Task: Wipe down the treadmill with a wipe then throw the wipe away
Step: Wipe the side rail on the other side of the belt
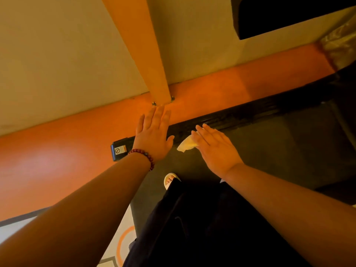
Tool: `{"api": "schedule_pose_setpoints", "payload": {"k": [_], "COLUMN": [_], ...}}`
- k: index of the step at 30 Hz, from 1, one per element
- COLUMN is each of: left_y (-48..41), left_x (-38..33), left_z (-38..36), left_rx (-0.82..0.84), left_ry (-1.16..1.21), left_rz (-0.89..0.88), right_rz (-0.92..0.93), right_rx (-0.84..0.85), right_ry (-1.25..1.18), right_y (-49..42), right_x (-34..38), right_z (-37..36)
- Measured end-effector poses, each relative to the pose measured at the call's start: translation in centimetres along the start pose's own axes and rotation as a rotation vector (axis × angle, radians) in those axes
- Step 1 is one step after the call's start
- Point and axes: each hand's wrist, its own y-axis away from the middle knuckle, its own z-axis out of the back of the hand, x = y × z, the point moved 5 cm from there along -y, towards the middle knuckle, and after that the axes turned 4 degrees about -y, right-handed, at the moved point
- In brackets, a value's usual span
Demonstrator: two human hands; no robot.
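Downward, left hand (154, 135) flat, right hand (213, 147) flat on wipe (185, 145)

Orange rail (57, 147); beside it black ribbed strip (240, 114), dark grey belt (269, 147), pale yellow wipe (185, 145); over it dark red beaded bracelet (146, 154).

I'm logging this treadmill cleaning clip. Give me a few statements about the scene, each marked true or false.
1. The wipe lies under the fingers of the right hand. True.
2. The bead bracelet is on the right wrist. False: it is on the left wrist.
3. The left hand is curled into a fist. False: its fingers are straight and spread.
4. A light sandal shows below the hands. True.
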Motion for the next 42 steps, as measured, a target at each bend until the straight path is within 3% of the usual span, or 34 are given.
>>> {"api": "schedule_pose_setpoints", "payload": {"k": [6,14,30,42], "left_y": [4.4,7.0,8.9,17.6], "left_x": [2.0,-1.4,-2.4,5.8], "left_z": [-1.3,-0.3,-0.4,-4.2], "left_rx": [-0.048,-0.175,-0.200,-0.222], "left_ry": [0.084,0.090,0.034,0.059], "left_rz": [0.100,0.214,0.146,0.222], "right_rz": [0.116,0.171,0.164,0.213], "right_rx": [-0.137,-0.283,-0.258,-0.163], "right_ry": [0.097,0.072,0.050,-0.016], "right_y": [0.9,3.2,5.5,6.3], "right_x": [2.4,1.4,1.4,11.5], "right_z": [0.2,1.4,0.7,-3.5]}}
